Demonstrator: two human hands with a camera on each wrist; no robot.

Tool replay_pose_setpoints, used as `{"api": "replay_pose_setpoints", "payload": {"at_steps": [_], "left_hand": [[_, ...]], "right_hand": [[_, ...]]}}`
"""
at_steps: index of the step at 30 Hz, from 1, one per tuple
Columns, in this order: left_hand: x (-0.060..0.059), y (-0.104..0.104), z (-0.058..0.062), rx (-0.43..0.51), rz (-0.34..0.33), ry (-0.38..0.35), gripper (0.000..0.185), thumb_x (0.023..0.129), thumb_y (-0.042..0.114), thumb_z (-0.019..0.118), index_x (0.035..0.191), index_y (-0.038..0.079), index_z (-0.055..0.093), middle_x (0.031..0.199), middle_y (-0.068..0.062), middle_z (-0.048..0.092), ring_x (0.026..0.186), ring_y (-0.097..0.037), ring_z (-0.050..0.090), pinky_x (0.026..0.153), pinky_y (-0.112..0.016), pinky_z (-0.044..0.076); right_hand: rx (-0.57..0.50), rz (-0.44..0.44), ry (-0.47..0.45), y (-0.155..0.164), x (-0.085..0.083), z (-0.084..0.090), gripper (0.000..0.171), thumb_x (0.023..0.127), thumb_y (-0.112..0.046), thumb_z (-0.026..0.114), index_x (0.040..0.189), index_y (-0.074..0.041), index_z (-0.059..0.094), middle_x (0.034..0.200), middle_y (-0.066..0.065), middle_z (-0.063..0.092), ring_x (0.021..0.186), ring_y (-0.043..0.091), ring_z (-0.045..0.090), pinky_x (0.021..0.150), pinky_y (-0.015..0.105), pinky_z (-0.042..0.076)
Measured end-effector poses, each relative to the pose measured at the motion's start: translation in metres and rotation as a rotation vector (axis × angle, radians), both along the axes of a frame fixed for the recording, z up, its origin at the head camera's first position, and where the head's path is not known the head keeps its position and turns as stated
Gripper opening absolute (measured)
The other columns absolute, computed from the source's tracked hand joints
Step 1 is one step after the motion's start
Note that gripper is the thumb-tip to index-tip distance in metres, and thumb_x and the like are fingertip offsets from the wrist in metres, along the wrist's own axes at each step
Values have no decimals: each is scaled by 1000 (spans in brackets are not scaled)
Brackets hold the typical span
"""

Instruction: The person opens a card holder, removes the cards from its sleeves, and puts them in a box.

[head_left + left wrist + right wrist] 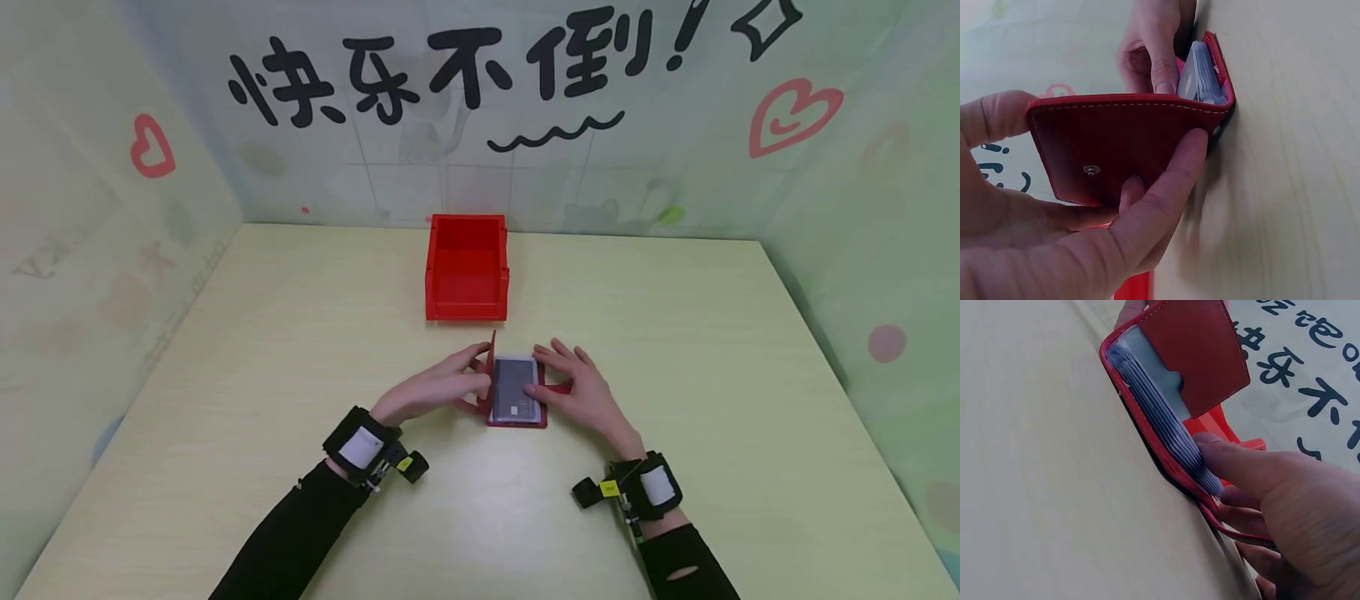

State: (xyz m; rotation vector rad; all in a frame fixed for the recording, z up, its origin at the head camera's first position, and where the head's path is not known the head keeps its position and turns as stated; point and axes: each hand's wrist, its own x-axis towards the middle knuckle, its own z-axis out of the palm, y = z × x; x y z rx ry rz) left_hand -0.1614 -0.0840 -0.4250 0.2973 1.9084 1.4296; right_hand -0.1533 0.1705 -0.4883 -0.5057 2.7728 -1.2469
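Note:
A red leather card holder [491, 367] lies opened on the table, with a stack of clear plastic sleeves [1160, 419] inside it. My left hand [442, 385] holds the raised cover [1079, 140], thumb at its edge and fingers against the outer face. A metal snap [1091, 170] shows on that face. From the other side, my right hand [577, 392] pinches the edge of the sleeves, its thumb on top and fingers by the strap side. A grey card-like sheet [513, 387] is visible through the top sleeve.
Just behind the card holder stands a red plastic bin [467, 310], its open top facing up. Printed walls [465, 179] border the pale wooden table [322, 292] at the back and both sides.

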Motion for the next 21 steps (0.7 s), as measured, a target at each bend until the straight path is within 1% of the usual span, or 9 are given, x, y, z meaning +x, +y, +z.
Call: {"api": "replay_pose_setpoints", "payload": {"at_steps": [2, 4, 6, 8, 11, 13, 15, 18, 21], "left_hand": [[1, -2, 1, 1, 22, -19, 76, 89, 12, 50, 157, 6, 19, 138, -19, 44, 119, -31, 55, 93, -39, 56], [2, -4, 0, 10, 45, -32, 70, 86, 8, 48, 152, 5, 24, 141, -19, 43, 123, -31, 50, 93, -38, 54], [3, -6, -1, 18, 69, -34, 65, 84, 5, 49, 146, 4, 29, 143, -18, 44, 125, -32, 48, 93, -37, 52], [5, -8, -3, 18, 95, -25, 57, 87, 7, 48, 142, 5, 32, 142, -17, 45, 126, -31, 48, 93, -35, 51], [6, -10, -9, -3, 105, 41, 47, 97, 12, 48, 142, 7, 36, 140, -17, 48, 124, -30, 50, 93, -34, 50], [7, -11, -12, -28, 118, 86, 43, 102, 16, 48, 143, 8, 38, 138, -16, 51, 122, -29, 52, 94, -34, 50], [6, -12, -16, -59, 137, 140, 42, 102, 15, 51, 142, 7, 39, 135, -16, 53, 120, -28, 55, 95, -36, 51], [5, -13, -20, -100, 194, 178, 44, 100, 11, 55, 141, 4, 37, 133, -18, 54, 118, -30, 56, 95, -39, 51], [3, -14, -23, -167, 239, 212, 54, 99, 9, 57, 145, 1, 32, 135, -19, 53, 119, -31, 55, 97, -42, 51]], "right_hand": [[-2, -4, 5, 0, 1, 1, 61, 86, -28, 78, 141, -9, 58, 149, 12, 56, 152, 35, 32, 126, 56, 14], [0, -9, 11, 0, 1, 1, 61, 86, -27, 78, 141, -10, 59, 148, 15, 56, 151, 37, 33, 125, 57, 15], [2, -16, 8, -1, 2, 1, 60, 86, -27, 78, 141, -12, 59, 149, 17, 54, 150, 38, 34, 125, 58, 15], [7, -26, 2, -2, 2, 1, 59, 86, -27, 78, 140, -12, 60, 151, 19, 51, 150, 38, 34, 125, 59, 16], [13, -36, -12, -3, 3, 1, 59, 86, -28, 78, 140, -13, 60, 155, 21, 46, 150, 39, 34, 124, 59, 16], [15, -43, -20, -3, 3, 0, 59, 86, -27, 78, 140, -13, 60, 156, 21, 44, 150, 39, 33, 124, 59, 16], [16, -48, -22, -4, 3, 0, 59, 86, -27, 78, 140, -13, 60, 156, 21, 44, 150, 39, 33, 124, 60, 16], [12, -53, -19, -4, 3, 1, 58, 86, -27, 79, 140, -13, 61, 155, 21, 45, 150, 39, 34, 125, 59, 16], [14, -55, -8, -5, 2, 1, 59, 86, -27, 79, 139, -13, 61, 154, 22, 47, 150, 38, 35, 125, 59, 15]]}}
